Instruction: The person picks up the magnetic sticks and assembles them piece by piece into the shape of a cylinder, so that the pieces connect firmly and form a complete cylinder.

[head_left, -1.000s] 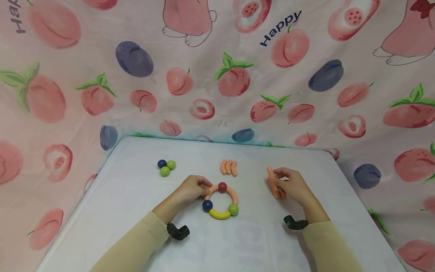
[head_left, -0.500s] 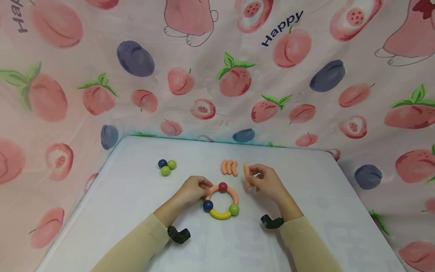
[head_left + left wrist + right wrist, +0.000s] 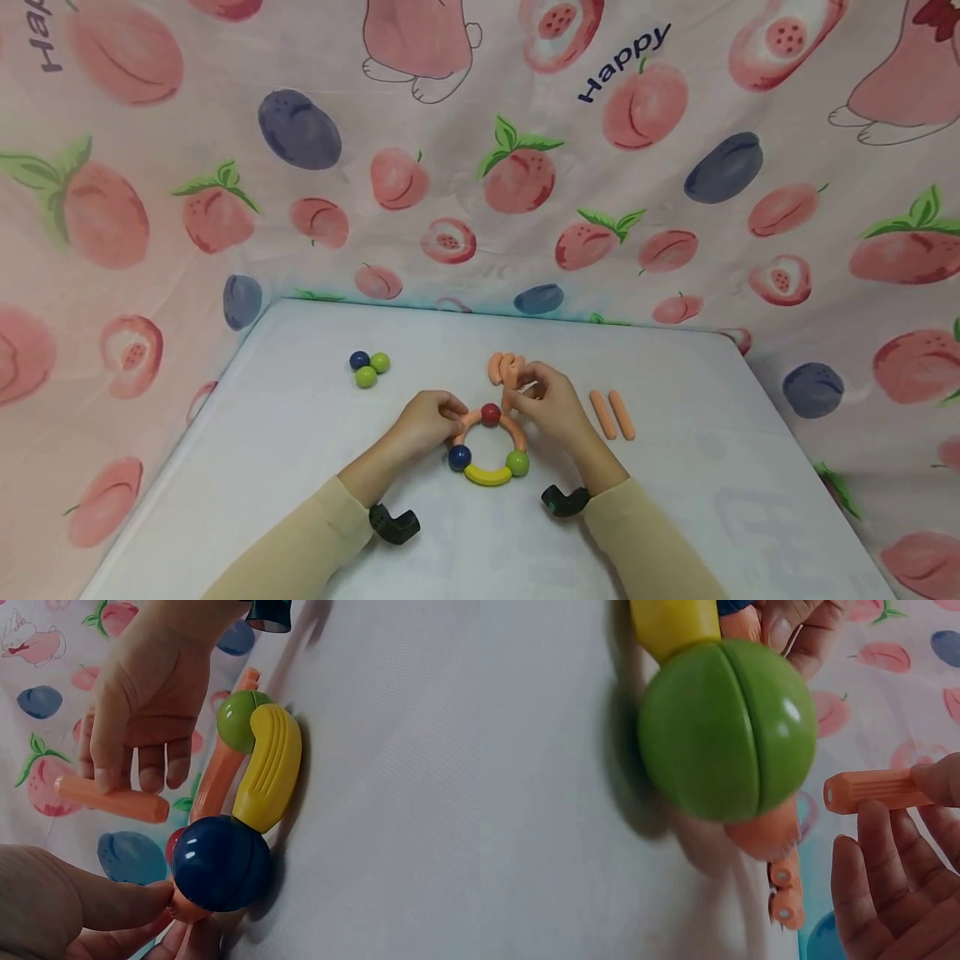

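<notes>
A ring of magnetic-looking toy pieces lies on the white table: a red ball, a blue ball, a green ball, a yellow curved rod and two orange curved rods. My left hand pinches the ring's left orange curved rod between thumb and fingers, beside the blue ball. Thumb and fingertips of my right hand hold a straight orange rod, raised close to the red ball. Its ridged side and one end with a pale disc show in the right wrist view.
Several orange curved rods lie behind the ring, partly covered by the right hand. Two straight orange rods lie to the right. At the back left, a small blue ball and two green balls sit together. Fruit-patterned cloth surrounds the table.
My right hand has moved left with the straight orange rod, from beside the other two straight rods to the red ball. My left hand has stayed at the ring.
</notes>
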Tool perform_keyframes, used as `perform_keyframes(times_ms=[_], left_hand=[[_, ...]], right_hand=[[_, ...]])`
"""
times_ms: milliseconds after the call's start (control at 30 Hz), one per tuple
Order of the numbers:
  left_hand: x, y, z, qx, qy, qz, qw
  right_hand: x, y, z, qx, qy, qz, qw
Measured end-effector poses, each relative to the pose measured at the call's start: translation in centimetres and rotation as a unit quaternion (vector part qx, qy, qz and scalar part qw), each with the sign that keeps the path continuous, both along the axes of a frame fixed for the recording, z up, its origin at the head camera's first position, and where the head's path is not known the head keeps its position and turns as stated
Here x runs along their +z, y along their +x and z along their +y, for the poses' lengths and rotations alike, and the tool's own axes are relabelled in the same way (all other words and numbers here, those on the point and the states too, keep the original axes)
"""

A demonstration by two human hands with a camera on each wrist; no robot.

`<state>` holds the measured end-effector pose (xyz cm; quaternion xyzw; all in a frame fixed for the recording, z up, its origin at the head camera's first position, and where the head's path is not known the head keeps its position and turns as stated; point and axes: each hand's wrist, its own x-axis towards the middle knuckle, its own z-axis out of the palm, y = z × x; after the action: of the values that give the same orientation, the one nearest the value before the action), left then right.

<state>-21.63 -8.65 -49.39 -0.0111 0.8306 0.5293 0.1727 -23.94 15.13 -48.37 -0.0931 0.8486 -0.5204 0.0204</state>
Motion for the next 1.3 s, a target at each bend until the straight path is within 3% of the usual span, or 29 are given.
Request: perform_keyframes(times_ms=[333, 533, 867, 1100, 1300], left_hand=[[0.1, 0.4, -0.1, -0.001, 0.000, 0.009, 1.0000], [0.1, 0.3, -0.1, -0.005, 0.007, 0.006, 0.9999], [0.2, 0.0, -0.2, -0.005, 0.003, 0.001, 1.0000], [0.1, -0.8, -0.1, -0.024, -0.028, 0.039, 0.9986], [-0.2, -2.0, 0.4, -0.054, -0.021, 0.074, 0.9956]], right_hand=[[0.1, 0.4, -1.3, 0.034, -0.036, -0.004, 0.9988], [-0.1, 0.4, -1.7, 0.023, -0.020, -0.025, 0.9992], [-0.2, 0.2, -1.6, 0.022, -0.012, -0.024, 0.9994], [-0.1, 0.5, -1.1, 0.005, 0.010, -0.010, 0.9999], [-0.4, 0.5, 0.0, -0.006, 0.022, -0.003, 0.9997]])
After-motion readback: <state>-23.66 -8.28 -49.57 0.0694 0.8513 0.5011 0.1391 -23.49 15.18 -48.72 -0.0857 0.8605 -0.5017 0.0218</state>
